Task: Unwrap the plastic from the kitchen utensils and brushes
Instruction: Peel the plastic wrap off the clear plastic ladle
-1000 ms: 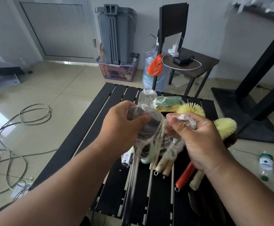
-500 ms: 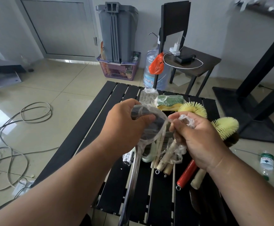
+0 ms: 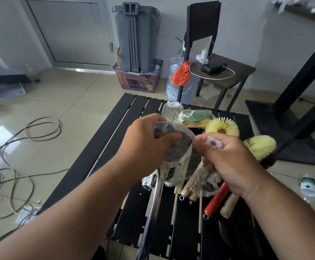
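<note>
My left hand grips the dark round head of a long metal utensil covered in clear plastic; its shiny handle runs down toward me. My right hand pinches a bunch of the clear plastic wrap pulled off that head. Under my hands on the black slatted table lie a wrapped bundle of pale-handled brushes, a red-handled tool, two yellow bristle brushes and a wrapped green and yellow sponge.
A wrapped clear item lies at the table's far edge. Behind the table stand a black chair, a water jug, a purple basket and a side table. Cables trail on the floor left; a small bottle stands right.
My right hand has drawn closer to my left hand, bunching the plastic wrap. The left hand keeps its hold on the utensil's head.
</note>
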